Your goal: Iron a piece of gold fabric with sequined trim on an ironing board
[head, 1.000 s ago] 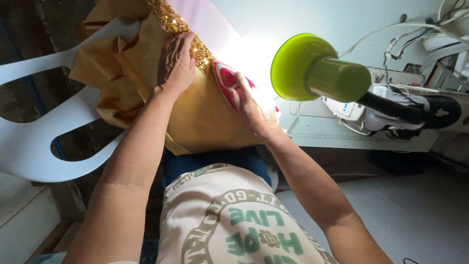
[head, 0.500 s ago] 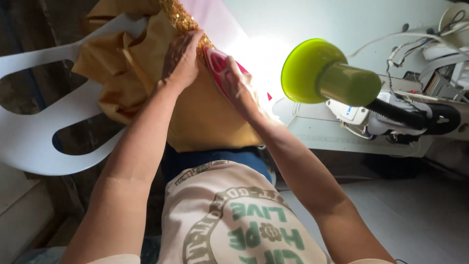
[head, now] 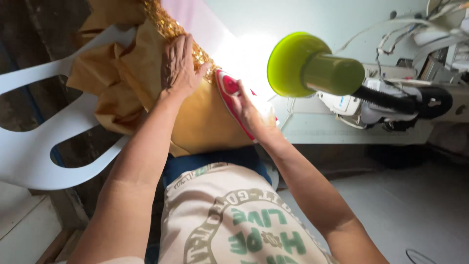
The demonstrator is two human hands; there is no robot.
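**stitchnewbie:** What's each hand doing here?

**pressqueen:** Left hand lies flat and spread open on the mustard-gold fabric, fingertips touching the gold sequin trim at 12 o'clock, gripping nothing. Right hand is closed around the red and white iron, just at 3 o'clock of the left. The fabric sits over the lap, its bunched end spilling onto the white plastic chair at 9 o'clock. The green lamp glares at 2 o'clock.

**stitchnewbie:** Tips for doing it well?

**pressqueen:** I'd say 2 things: keep the cloth taut under that flat palm, and keep the iron's edge off the sequins, which probably won't like heat. Fingers look close, so mind them.
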